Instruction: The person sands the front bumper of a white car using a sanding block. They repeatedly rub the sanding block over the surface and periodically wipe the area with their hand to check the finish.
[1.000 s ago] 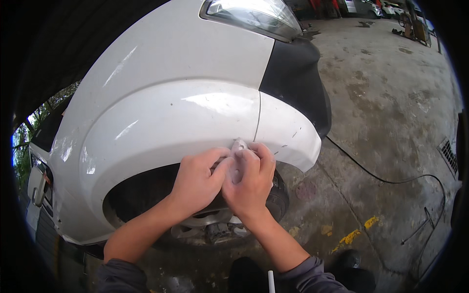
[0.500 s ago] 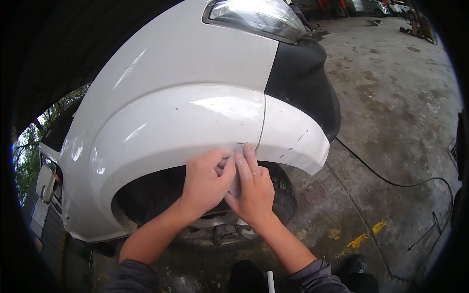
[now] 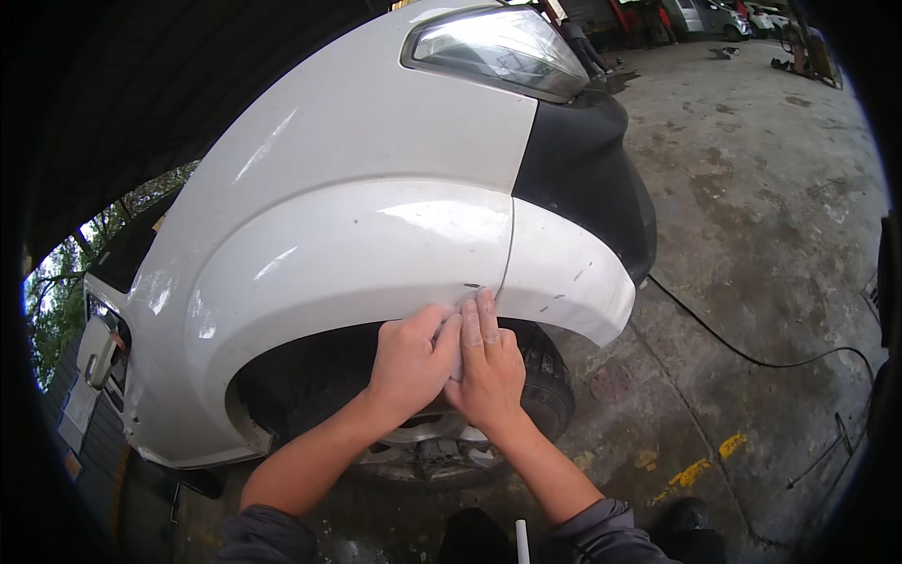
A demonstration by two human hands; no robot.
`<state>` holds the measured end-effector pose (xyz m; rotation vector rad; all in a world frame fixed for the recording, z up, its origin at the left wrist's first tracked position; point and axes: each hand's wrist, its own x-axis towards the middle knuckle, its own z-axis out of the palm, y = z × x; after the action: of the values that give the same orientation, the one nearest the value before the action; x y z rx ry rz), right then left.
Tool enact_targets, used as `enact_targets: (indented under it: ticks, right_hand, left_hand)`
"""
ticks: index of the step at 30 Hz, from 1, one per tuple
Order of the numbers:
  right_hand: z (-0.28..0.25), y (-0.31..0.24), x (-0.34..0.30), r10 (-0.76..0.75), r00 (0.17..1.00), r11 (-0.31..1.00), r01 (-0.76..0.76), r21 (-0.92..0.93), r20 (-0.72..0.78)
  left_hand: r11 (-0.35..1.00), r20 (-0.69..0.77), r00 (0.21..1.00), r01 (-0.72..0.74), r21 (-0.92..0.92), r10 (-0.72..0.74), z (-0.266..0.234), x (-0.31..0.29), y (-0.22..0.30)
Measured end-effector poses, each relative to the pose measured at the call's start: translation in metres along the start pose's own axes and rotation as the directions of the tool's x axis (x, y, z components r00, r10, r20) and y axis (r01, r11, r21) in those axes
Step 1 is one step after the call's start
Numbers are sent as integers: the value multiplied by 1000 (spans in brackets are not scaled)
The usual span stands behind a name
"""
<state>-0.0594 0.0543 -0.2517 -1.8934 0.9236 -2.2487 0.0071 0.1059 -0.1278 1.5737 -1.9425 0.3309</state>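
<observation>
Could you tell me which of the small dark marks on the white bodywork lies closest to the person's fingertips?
The short dark dash just left of the panel seam, directly above the right hand; the other scuffs sit farther right on the bumper corner.

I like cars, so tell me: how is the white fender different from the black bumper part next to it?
The white fender is glossy and curves over the wheel arch; the black bumper corner looks matt and sits below the headlight. The left hand and right hand press on the fender's lower edge, not the bumper. Both belong to the same car.

Head cam, fisheye, looks down close at white fender [image 3: 357, 244] w/ concrete floor [image 3: 752, 235] beyond.
</observation>
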Motion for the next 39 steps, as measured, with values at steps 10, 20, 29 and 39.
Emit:
enact_targets:
  ticks: [10, 20, 29, 39]
  right_hand:
    - [8, -10, 6, 103, 993, 994, -104, -15, -57]
    - [7, -10, 10, 67, 998, 997, -67, 44, 5]
    - [12, -18, 16, 33, 999, 998, -33, 61, 7]
    - [9, -7, 4, 1, 998, 999, 1, -38, 64]
  left_hand:
    - [994, -83, 992, -96, 42, 99, 6, 2, -11]
    - [997, -238, 968, -72, 29, 76, 5, 0, -9]
    - [997, -276, 961, 2, -75, -23, 6, -6, -13]
    - [988, -302, 941, -139, 64, 152, 16, -14, -21]
